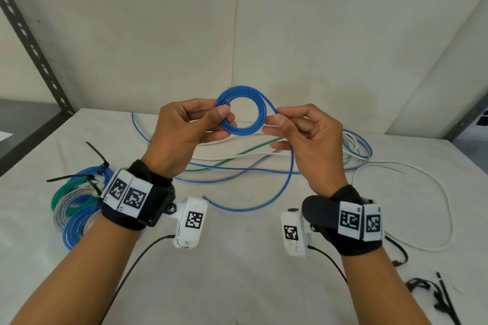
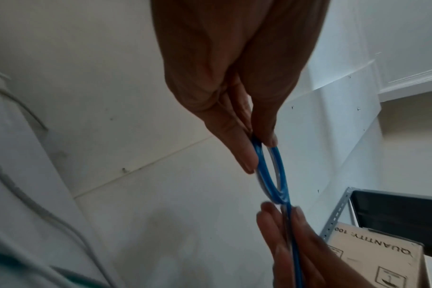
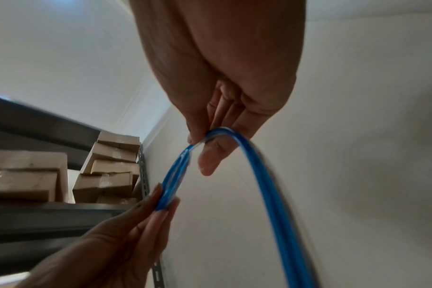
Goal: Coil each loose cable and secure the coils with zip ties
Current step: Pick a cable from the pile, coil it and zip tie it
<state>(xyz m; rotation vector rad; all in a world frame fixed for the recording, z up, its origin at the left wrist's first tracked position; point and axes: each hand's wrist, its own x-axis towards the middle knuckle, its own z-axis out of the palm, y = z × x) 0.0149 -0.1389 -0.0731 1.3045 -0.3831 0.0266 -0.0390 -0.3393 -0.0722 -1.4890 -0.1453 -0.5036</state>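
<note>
A small coil of blue cable [image 1: 253, 99] is held up above the table between both hands. My left hand [image 1: 208, 119] pinches the coil's left side between thumb and fingers, which the left wrist view shows as the blue coil [image 2: 271, 175]. My right hand [image 1: 277, 120] pinches the blue cable where it leaves the coil on the right; the loose tail [image 1: 287, 177] hangs down and curves onto the table. From the right wrist the same cable [image 3: 261, 161] runs off between thumb and forefinger.
Tied coils of blue, green and clear cable [image 1: 76, 200] with black zip ties lie at the left. Loose white, green and blue cables [image 1: 353, 150] sprawl behind the hands. Spare black zip ties [image 1: 441, 295] lie front right. Metal shelving [image 1: 34, 50] flanks the table.
</note>
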